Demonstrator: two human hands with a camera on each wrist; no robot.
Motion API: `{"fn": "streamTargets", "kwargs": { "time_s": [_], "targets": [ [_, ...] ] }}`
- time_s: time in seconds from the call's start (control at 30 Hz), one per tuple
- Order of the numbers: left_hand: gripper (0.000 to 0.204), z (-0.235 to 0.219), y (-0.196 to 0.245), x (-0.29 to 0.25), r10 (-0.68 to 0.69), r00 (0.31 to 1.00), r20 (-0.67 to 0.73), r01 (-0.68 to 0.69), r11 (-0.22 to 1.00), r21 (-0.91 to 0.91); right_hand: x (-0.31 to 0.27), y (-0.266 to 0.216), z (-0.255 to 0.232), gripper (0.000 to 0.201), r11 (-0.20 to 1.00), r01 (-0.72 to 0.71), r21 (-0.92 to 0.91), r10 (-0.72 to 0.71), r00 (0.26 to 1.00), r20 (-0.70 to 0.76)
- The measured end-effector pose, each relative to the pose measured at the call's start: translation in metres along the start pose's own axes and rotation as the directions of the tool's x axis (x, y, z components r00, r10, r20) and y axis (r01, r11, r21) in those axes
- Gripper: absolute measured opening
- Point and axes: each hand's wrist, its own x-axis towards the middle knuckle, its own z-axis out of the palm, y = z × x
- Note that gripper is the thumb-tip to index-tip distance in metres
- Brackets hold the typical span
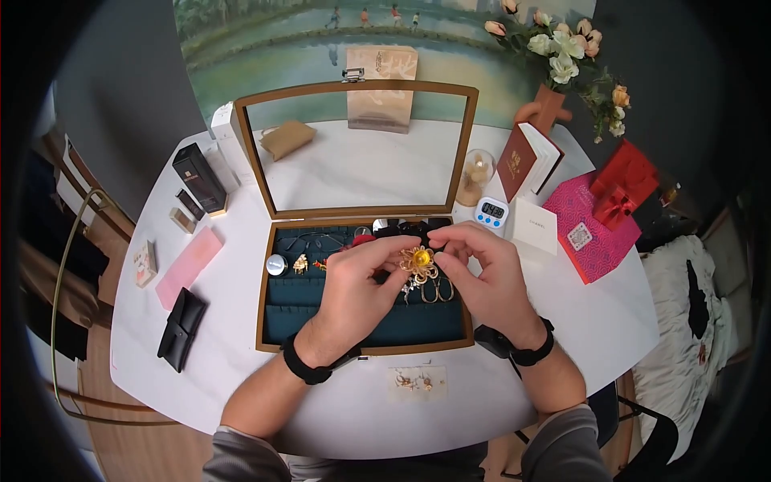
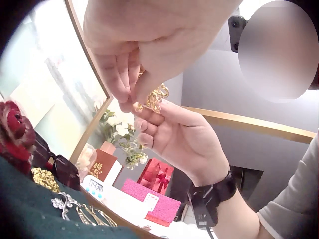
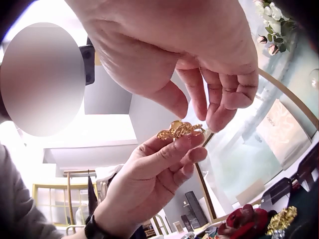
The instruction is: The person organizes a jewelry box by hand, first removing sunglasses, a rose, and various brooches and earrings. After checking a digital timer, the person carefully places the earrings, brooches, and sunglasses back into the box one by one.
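Note:
My left hand [image 1: 359,277] pinches a gold flower-shaped jewellery piece [image 1: 418,261] with a yellow centre between thumb and fingers. Just to its right, my right hand [image 1: 484,269] has its thumb and bent fingers spread apart, with fingertips close beside the petals. In the right wrist view the gold piece [image 3: 180,130] sits on the left fingertips, below the right thumb and fingers. Under both hands lies a wooden jewellery box [image 1: 365,350] with teal lining, its glass lid [image 1: 361,88] raised. Gold hoop-like jewellery [image 1: 438,291] and a dark red flower [image 2: 17,124] lie inside, partly hidden by the hands.
A card with earrings [image 1: 416,383] lies in front of the box. To the left are a black case [image 1: 182,329], a pink box [image 1: 189,267] and a black carton [image 1: 200,180]. A timer [image 1: 491,212], white box [image 1: 535,226] and pink bag [image 1: 590,229] stand right.

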Motion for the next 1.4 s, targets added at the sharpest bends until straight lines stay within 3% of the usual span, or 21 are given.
{"fn": "streamTargets", "kwargs": {
  "time_s": [0.07, 0.17, 0.37, 0.47, 0.57, 0.63, 0.67, 0.73, 0.87, 1.4],
  "targets": [
    [0.037, 0.001, 0.002, -0.002, 0.035, 0.998, -0.046, -0.037, 0.999, -0.029, -0.004, 0.001, 0.000, 0.022, 0.993, -0.114, 0.036, 0.113, 0.993, 0.046],
    [0.038, 0.001, 0.007, -0.005, 0.050, 0.997, -0.061, -0.051, 0.999, -0.016, -0.004, -0.006, -0.001, 0.019, 0.972, -0.187, 0.141, 0.172, 0.979, 0.111],
    [0.039, 0.002, 0.012, -0.006, 0.138, 0.988, -0.064, -0.135, 0.989, 0.054, -0.001, -0.006, -0.006, 0.016, 0.945, -0.286, 0.160, 0.261, 0.951, 0.164],
    [0.041, 0.004, 0.006, -0.005, 0.124, 0.991, -0.056, -0.123, 0.992, 0.010, -0.001, -0.001, -0.006, 0.012, 0.925, -0.293, 0.240, 0.258, 0.951, 0.167],
    [0.051, 0.005, 0.002, -0.003, 0.220, 0.975, -0.012, -0.220, 0.974, -0.054, 0.001, -0.005, -0.009, 0.010, 0.896, -0.344, 0.282, 0.302, 0.935, 0.185],
    [0.057, 0.009, 0.007, -0.003, -0.009, 0.999, 0.045, 0.027, 0.913, -0.406, 0.001, -0.005, -0.011, 0.010, 0.903, -0.329, 0.276, 0.291, 0.941, 0.171],
    [0.057, 0.008, 0.007, -0.003, -0.010, 0.999, 0.048, 0.028, 0.913, -0.406, 0.000, -0.005, -0.012, 0.010, 0.911, -0.313, 0.268, 0.278, 0.947, 0.160],
    [0.059, 0.004, 0.005, -0.002, -0.095, 0.985, 0.145, 0.163, 0.793, -0.587, 0.000, -0.005, -0.011, 0.009, 0.910, -0.296, 0.291, 0.265, 0.954, 0.139],
    [0.053, -0.001, 0.007, 0.002, -0.212, 0.953, 0.217, 0.303, 0.688, -0.659, 0.000, -0.009, -0.010, 0.009, 0.910, -0.255, 0.326, 0.241, 0.967, 0.085],
    [0.041, -0.006, 0.007, 0.004, -0.257, 0.949, 0.182, 0.314, 0.727, -0.611, -0.002, -0.006, -0.006, 0.013, 0.922, -0.225, 0.315, 0.215, 0.974, 0.067]
  ]
}}
